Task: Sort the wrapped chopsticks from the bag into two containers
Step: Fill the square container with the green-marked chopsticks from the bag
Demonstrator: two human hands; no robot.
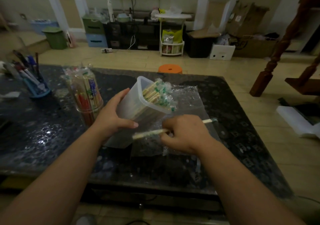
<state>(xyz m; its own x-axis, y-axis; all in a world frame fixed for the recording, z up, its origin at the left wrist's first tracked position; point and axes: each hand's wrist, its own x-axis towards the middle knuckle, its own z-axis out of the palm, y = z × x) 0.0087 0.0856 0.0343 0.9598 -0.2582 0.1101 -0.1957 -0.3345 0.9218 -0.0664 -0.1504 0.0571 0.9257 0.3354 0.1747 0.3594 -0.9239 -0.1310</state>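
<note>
Sorting looks well advanced. The left hand [114, 113] grips the square tub [131, 103], which is tilted with its mouth away from the person and already packed with green-tipped wrapped chopsticks [152, 93]. Left of the tub stands a round jar [88, 100], full of red and blue wrapped ones. Just nearer the person than the tub, the right hand [183, 132] is closed round one wrapped pair [149, 133], held level above the clear bag [187, 96]. The bag lies flat beneath and beyond the tub, and no further pairs show in it. Outstanding: this pair, probably bound for the tub.
</note>
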